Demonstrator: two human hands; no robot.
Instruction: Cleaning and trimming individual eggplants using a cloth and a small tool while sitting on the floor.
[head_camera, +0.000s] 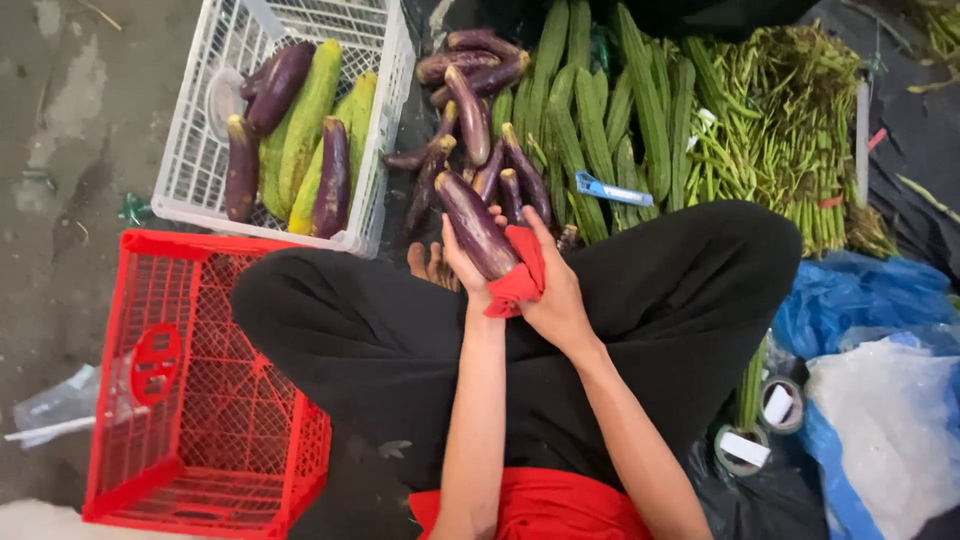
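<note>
Evidently a purple eggplant (474, 223) is being wiped over the lap with a red cloth (519, 275): the left hand (466, 262) is wrapped around its lower end, while the right hand (552, 290) is closed on the cloth pressed against it, and the wiping would best be done with the fruit turned steadily in a firm left grip so that no side is missed. The eggplant is seen as long, slender and glossy, deep violet with paler streaks, pointing toward the eggplant pile (478, 120) beside the white crate (380, 205) and the red crate (200, 400).
</note>
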